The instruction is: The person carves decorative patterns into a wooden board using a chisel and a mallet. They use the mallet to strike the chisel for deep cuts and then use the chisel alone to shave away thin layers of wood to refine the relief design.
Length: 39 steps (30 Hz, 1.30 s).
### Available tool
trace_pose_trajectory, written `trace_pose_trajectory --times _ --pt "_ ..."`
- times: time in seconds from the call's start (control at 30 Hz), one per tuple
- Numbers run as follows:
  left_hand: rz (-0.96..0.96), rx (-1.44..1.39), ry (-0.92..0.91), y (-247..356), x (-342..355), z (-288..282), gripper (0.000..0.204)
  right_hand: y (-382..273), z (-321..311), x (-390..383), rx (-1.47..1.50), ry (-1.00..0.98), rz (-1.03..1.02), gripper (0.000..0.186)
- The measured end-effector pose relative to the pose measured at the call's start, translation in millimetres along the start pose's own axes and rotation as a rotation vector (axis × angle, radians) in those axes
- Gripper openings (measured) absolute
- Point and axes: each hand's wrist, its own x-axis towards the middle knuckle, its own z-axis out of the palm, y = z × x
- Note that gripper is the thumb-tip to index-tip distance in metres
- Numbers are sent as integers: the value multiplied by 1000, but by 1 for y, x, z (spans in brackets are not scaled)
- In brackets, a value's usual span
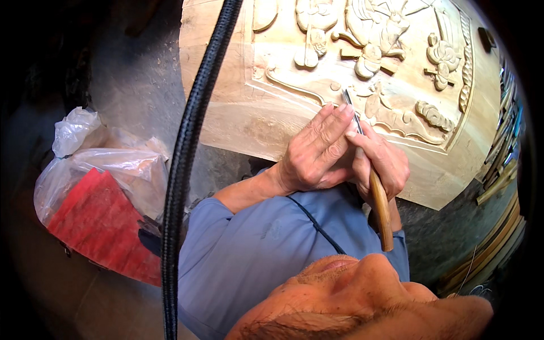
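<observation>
A carving chisel with a long rounded wooden handle and a narrow metal blade lies in my right hand. Its fingers wrap round the upper handle and the lower blade, and the handle's end points back toward my body. My left hand presses its fingertips to the blade from the left, close to the tip. Under the blade is a pale wooden panel carved in relief. The tip rests at a curling, scrolled border, below several carved figures. My left thumb is mostly hidden.
Several chisels and other long tools lie along the panel's right side. A small dark object sits near the top right. Clear plastic bags and a red sheet are at left. A black braided cable crosses the view.
</observation>
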Motion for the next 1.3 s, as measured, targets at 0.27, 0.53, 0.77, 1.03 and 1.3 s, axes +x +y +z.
trace_pose_trajectory --times 0.27,0.53,0.77,1.03,1.3 --pt "47 -11 -29 -4 -5 -1 66 -5 -7 -11 29 -26 40 31" --pt "47 -17 -26 -4 -4 -3 66 -5 -11 -10 15 -55 38 33" --pt "34 6 -45 -2 -4 -6 60 -5 -9 -9 22 -52 41 33" --pt "36 1 -38 -2 -4 -6 61 -7 -11 -11 16 -75 72 34" --pt "29 -17 -39 -3 -3 -8 57 -9 -8 -8 12 -80 69 33"
